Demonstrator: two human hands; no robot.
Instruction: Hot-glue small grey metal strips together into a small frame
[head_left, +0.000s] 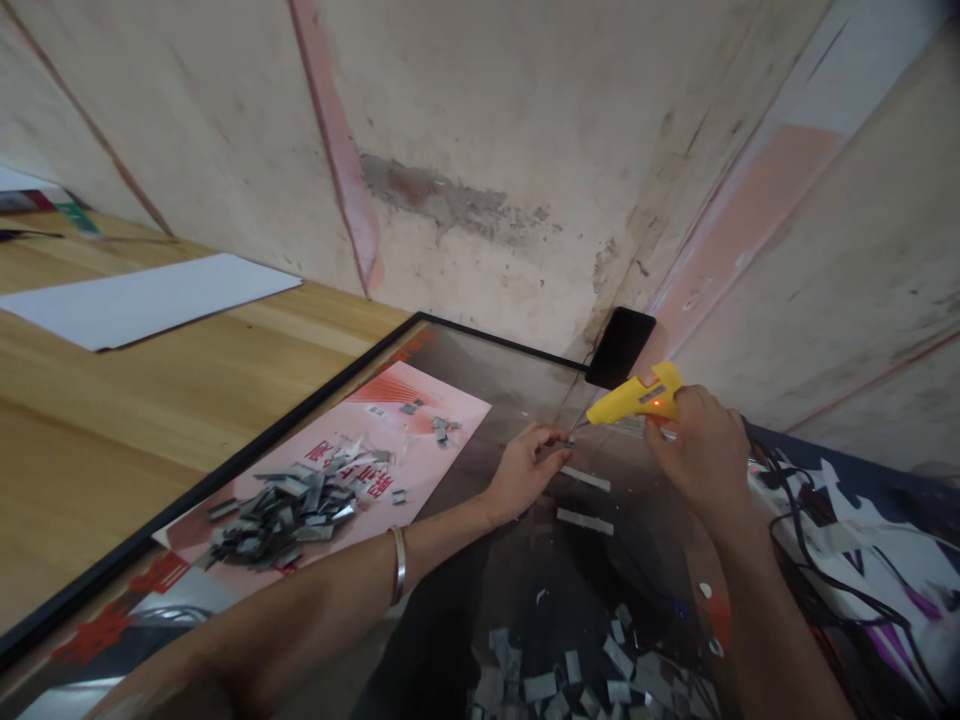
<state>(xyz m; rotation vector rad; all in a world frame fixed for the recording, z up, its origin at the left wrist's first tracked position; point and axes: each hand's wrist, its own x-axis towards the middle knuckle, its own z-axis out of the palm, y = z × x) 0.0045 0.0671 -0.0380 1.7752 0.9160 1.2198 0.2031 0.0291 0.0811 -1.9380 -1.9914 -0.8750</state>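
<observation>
A yellow hot glue gun (636, 396) with a small orange light is gripped in my right hand (701, 445), its nozzle slanting down to the left. Just below that tip, my left hand (529, 465) pinches with thumb and fingers. Between them is a small piece, too small and partly covered to name. Two short pale grey strips (585, 522) lie on the dark glossy tabletop (517, 570) beside my left fingers. Left of my forearm, a heap of small grey metallic pieces (292, 510) rests on a pink printed sheet (442, 395).
More small flat grey pieces (577, 685) are scattered at the near edge. A black phone-like slab (620, 347) leans against the wall (487, 120). Tangled cables (806, 540) lie at the right. White sheets (165, 295) lie on the wooden table (97, 400) at left.
</observation>
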